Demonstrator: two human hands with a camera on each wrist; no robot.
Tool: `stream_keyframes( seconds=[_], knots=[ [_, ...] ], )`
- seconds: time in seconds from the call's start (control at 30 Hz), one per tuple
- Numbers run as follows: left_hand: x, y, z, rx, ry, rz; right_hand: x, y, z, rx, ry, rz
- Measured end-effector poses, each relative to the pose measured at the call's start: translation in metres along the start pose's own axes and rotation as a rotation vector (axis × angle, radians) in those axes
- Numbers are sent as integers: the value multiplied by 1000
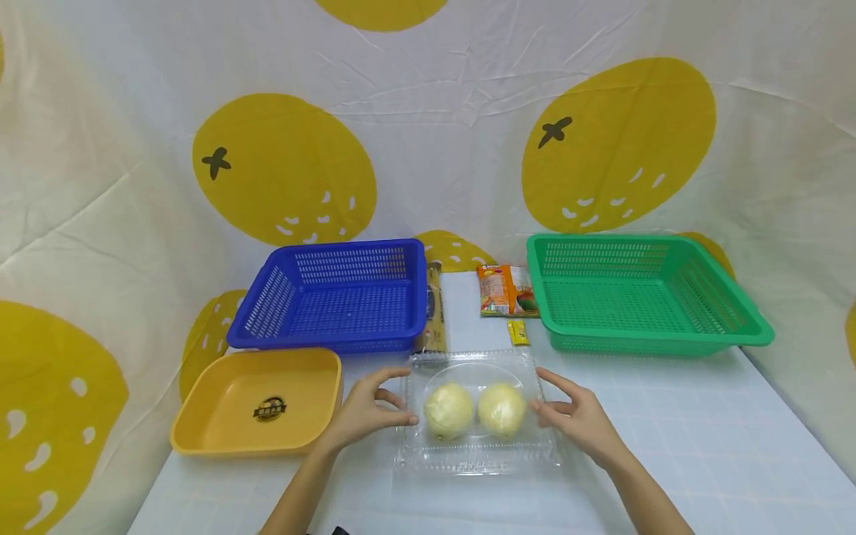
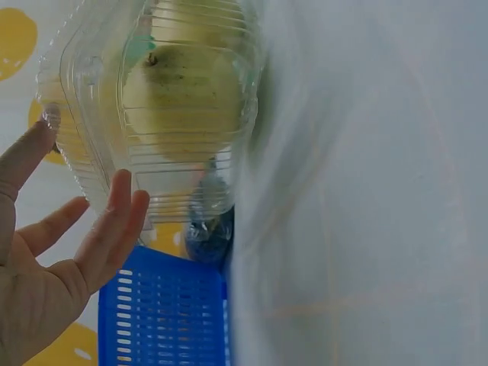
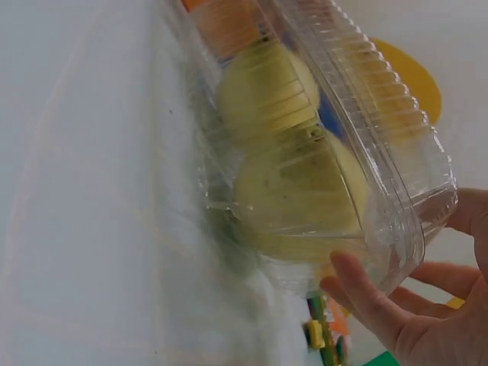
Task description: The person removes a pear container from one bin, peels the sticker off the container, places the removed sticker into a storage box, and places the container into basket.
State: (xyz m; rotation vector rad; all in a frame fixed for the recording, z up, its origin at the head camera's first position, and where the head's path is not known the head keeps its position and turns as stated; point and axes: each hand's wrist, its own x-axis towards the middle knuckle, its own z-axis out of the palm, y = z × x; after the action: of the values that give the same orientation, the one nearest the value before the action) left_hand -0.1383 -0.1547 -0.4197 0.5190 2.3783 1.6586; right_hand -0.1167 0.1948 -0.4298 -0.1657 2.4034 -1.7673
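Observation:
A clear plastic clamshell box (image 1: 478,464) lies on the table in front of the person, with two round pale yellow fruits (image 1: 449,410) inside. On its left side is the left hand (image 1: 369,407), fingers spread along the edge; in the left wrist view one fingertip touches the rim (image 2: 67,126) and the others are near the side wall. At the box's right side the right hand (image 1: 580,420) has its fingertips at the far corner and side. The right wrist view shows its fingers (image 3: 366,297) loosely bent around the box's end.
A blue basket (image 1: 267,338) stands behind at the left, a yellow tray (image 1: 200,438) in front of it. To the right is a green basket (image 1: 662,345). Behind the box lie a tan packet (image 1: 435,308), an orange snack bag (image 1: 496,291) and a small yellow sachet (image 1: 518,332).

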Motion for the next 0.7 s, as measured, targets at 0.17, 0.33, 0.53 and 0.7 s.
stream_keyframes(
  seconds=[0.17,0.33,0.53,0.7],
  knots=[
    [-5,12,-5,28,-10,15,-4,-14,-4,-15,-18,-31],
    [-3,33,-11,11,3,87,-4,-34,-14,-42,-9,-107],
    [9,58,-15,41,21,142,2,-55,-35,-96,-14,-160],
    [27,85,-12,80,61,154,12,-71,-58,-111,12,-243]
  ],
)
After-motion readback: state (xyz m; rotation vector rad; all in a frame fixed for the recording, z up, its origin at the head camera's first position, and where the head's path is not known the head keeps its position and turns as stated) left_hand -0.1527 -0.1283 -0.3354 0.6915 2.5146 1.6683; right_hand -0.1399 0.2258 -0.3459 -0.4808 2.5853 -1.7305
